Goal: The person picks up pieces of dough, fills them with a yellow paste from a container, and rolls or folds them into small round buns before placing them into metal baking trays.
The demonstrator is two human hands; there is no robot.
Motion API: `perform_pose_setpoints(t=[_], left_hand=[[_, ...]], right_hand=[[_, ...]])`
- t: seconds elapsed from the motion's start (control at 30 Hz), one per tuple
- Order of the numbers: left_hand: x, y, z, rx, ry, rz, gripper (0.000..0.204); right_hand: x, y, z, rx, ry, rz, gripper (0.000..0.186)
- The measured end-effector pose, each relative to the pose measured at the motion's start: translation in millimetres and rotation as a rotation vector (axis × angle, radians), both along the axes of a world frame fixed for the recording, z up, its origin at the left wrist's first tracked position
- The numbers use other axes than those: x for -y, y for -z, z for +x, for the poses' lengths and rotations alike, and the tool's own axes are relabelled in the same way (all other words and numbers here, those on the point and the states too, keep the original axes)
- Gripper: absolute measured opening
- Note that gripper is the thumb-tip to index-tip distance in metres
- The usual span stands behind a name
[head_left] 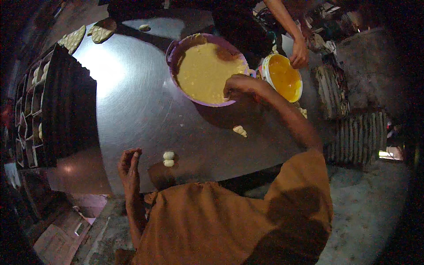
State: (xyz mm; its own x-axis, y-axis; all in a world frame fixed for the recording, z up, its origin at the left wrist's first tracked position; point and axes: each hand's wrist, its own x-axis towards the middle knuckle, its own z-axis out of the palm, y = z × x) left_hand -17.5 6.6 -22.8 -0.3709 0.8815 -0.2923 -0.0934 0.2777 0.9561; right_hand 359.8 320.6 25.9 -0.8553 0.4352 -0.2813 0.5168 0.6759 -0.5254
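Note:
My right hand (pixel 242 88) is at the near rim of a purple basin (pixel 173 57) of thick pale-yellow batter (pixel 203 66), its fingers curled down over the batter side; what they grip is hidden. My left hand (pixel 130 164), fingers bent in toward the thumb with nothing visible in them, hovers over the metal table (pixel 128 128) left of two small rounded dough pieces (pixel 168 159). Another small dough piece (pixel 240 130) lies below the basin. A yellow-filled bucket (pixel 282 81) stands right of the basin, under another person's hand (pixel 299 55).
Stacked dark trays or moulds (pixel 66 110) with pale pieces line the table's left side. Patterned flat pads (pixel 100 32) lie at the back left. Corrugated metal pieces (pixel 357 137) stand at the right, beside concrete floor (pixel 353 203). A co-worker's arm (pixel 282 20) reaches in from the top.

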Motion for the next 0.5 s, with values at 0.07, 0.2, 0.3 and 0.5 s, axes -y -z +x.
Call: perform_pose_setpoints(t=[0.07, 0.2, 0.3, 0.5], left_hand=[[2.7, 5.9, -3.3, -0.002, 0.007, 0.014, 0.012], [4.4, -0.2, 2.4, 0.014, -0.006, 0.003, 0.014], [-0.8, -10.9, 17.3, 0.128, 0.078, -0.036, 0.017], [-25.0, -42.5, 82.7, 0.88, 0.402, -0.106, 0.034]], right_hand=[[2.8, -5.6, -1.8, 0.146, 0.214, -0.175, 0.028], [-6.2, -32.1, -9.9, 0.329, -0.042, -0.144, 0.028], [10.4, -39.5, -6.4, 0.105, 0.108, -0.652, 0.026], [154.7, -24.6, -81.4, -0.839, 0.55, -1.181, 0.056]])
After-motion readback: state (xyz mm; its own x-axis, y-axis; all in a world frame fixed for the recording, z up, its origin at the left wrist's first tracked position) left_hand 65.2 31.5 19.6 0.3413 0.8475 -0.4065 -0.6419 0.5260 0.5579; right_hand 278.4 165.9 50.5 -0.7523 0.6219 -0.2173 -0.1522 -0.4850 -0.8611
